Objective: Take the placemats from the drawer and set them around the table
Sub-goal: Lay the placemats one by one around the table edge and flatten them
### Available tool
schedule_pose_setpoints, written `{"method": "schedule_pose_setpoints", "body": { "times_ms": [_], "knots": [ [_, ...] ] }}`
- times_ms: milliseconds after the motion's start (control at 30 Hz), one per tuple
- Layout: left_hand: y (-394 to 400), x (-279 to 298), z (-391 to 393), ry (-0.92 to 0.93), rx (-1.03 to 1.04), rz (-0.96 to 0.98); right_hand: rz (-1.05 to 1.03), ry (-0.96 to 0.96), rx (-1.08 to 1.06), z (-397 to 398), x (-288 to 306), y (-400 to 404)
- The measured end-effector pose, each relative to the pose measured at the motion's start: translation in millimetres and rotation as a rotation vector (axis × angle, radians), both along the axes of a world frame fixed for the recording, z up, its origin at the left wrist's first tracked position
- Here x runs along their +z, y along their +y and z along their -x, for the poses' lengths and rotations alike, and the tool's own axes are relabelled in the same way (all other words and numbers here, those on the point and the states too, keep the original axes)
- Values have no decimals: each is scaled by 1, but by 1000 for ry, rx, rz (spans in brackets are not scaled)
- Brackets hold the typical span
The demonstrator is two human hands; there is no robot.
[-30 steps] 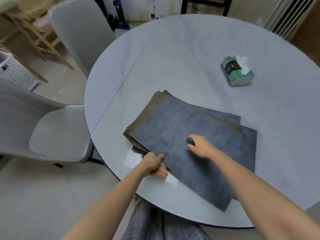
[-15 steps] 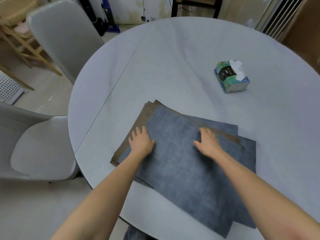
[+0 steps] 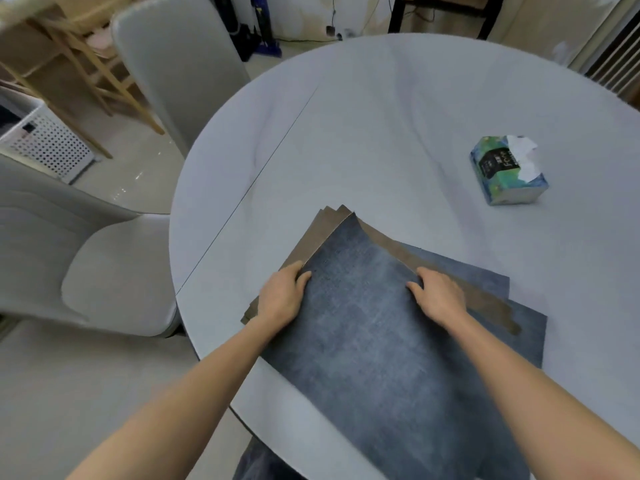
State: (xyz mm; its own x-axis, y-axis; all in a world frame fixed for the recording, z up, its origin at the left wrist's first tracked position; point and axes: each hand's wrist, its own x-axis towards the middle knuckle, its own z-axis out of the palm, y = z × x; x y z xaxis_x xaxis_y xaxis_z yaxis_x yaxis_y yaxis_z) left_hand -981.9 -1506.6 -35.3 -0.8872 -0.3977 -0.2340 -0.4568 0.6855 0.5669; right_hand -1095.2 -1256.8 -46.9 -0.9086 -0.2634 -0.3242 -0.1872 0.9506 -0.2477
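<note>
A stack of placemats lies on the round grey table (image 3: pixel 381 140) near its front-left edge. The top placemat (image 3: pixel 374 334) is blue-grey and its far corner lifts off the stack. Brown placemats (image 3: pixel 325 226) and another blue-grey one (image 3: pixel 485 282) show beneath it. My left hand (image 3: pixel 282 294) grips the top placemat's left edge, thumb on top and fingers curled under. My right hand (image 3: pixel 438 294) holds its right edge the same way.
A tissue box (image 3: pixel 507 169) stands on the table to the right. Two grey chairs (image 3: pixel 114 268) (image 3: pixel 180 64) stand at the table's left. A white perforated basket (image 3: pixel 45 143) and wooden furniture legs are on the floor at far left.
Both hands went from lying flat on the top placemat to gripping its side edges, and its far end has risen off the stack. The camera shifted a little.
</note>
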Motion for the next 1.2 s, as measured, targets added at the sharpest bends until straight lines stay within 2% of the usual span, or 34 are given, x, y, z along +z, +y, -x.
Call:
{"method": "schedule_pose_setpoints", "body": {
  "times_ms": [167,300,500,700,900,1067,1200],
  "knots": [
    [-44,26,27,37,-15,154,72,128,50,-4,25,-47],
    [-88,36,46,64,-73,237,125,185,-3,-9,33,-97],
    [-191,36,67,95,-162,185,135,232,-172,-12,39,-191],
    [-278,59,92,113,-261,186,172,212,-324,-22,60,-289],
    [-305,62,114,122,-311,204,257,115,-395,-30,59,-304],
    [-313,66,136,214,-305,189,160,210,-422,-16,54,-320],
    [-319,74,167,295,-298,183,208,250,-492,-1,50,-344]
  ]
}}
